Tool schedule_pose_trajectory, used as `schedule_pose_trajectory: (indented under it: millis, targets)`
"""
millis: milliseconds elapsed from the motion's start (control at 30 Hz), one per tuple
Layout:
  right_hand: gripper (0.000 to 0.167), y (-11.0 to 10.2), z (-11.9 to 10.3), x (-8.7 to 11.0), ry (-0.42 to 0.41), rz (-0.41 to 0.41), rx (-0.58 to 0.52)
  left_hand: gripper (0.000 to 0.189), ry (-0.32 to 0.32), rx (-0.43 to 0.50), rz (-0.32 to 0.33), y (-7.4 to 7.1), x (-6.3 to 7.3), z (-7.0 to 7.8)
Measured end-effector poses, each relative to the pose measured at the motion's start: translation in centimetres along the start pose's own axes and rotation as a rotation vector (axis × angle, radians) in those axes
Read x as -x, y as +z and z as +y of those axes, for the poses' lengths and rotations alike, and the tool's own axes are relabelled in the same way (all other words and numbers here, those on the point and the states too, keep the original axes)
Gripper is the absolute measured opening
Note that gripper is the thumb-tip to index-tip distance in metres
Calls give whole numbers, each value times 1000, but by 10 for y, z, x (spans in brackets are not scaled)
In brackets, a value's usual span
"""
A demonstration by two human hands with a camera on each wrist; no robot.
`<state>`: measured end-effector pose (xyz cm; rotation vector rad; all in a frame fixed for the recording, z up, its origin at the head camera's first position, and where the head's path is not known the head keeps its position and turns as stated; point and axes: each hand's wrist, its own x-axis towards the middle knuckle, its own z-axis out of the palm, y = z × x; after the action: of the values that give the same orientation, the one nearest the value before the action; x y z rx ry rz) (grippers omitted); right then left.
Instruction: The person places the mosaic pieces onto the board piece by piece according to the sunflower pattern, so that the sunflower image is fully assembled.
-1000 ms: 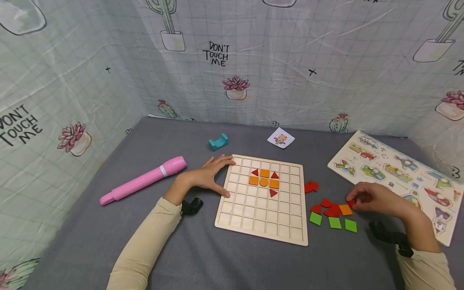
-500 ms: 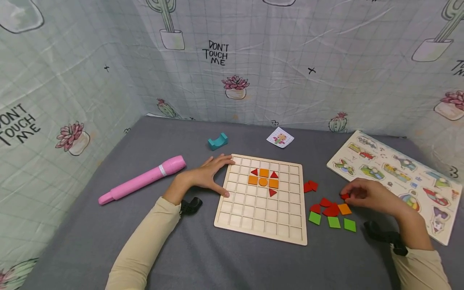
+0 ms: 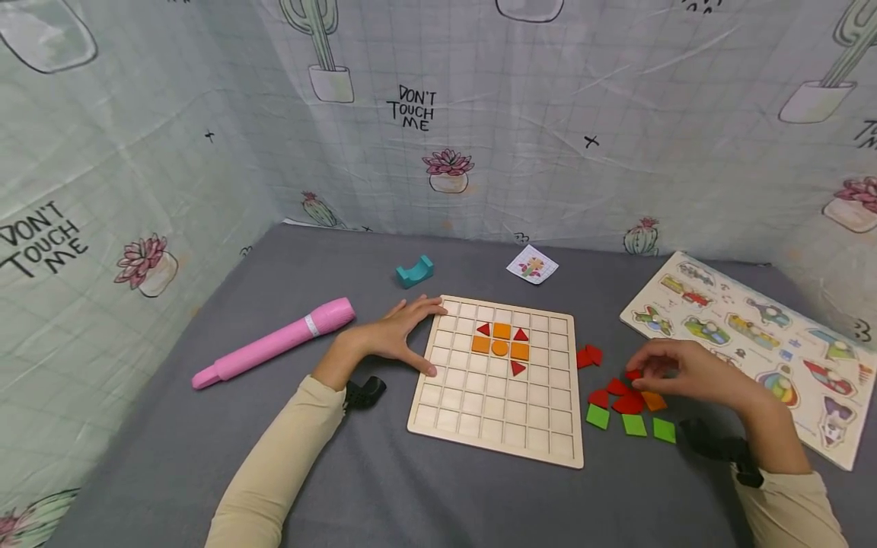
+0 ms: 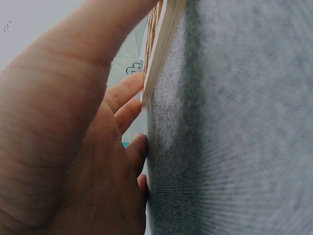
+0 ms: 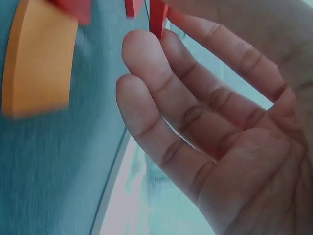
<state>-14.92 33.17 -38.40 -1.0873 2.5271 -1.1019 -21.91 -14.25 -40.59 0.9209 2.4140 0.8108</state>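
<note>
A wooden grid board (image 3: 473,403) bears three orange squares, an orange circle (image 3: 500,348) and three red triangles in its upper part. Along its left edge my left hand (image 3: 397,331) spreads its fingers and thumb, the tips touching the rim; the left wrist view shows two fingertips (image 4: 129,88) at the board's side. My right hand (image 3: 692,371) pinches a small red piece (image 5: 157,19) between thumb and fingers, its full shape hidden. Just below and left of that hand lie several red pieces (image 3: 598,398), an orange square (image 5: 41,58) and three green diamonds (image 3: 633,425).
Two red pieces (image 3: 589,355) lie beside the board's right edge. A wooden picture puzzle (image 3: 709,304) lies behind the right hand. Farther back are a pattern card (image 3: 532,265) and a teal curved block (image 3: 415,272). A pink cylindrical toy (image 3: 274,344) is at the left.
My right hand has moved left with the red piece, from right of the orange square to over the red pieces. My left hand stays at the board's edge.
</note>
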Motion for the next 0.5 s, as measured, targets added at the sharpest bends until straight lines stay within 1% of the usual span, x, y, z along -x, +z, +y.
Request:
schedule_pose_trajectory:
  millis: [100, 300, 367, 500]
  targets:
    - [20, 7, -5, -11, -14, -15, 16, 97, -2, 1, -1, 0, 0, 1]
    - [15, 20, -18, -42, 28, -39, 50, 97, 2, 10, 3, -1, 1, 0]
    - [15, 26, -21, -52, 29, -52, 58, 97, 9, 6, 4, -1, 1, -1]
    - [14, 36, -25, -67, 52, -77, 52, 97, 18, 1, 3, 1, -1, -2]
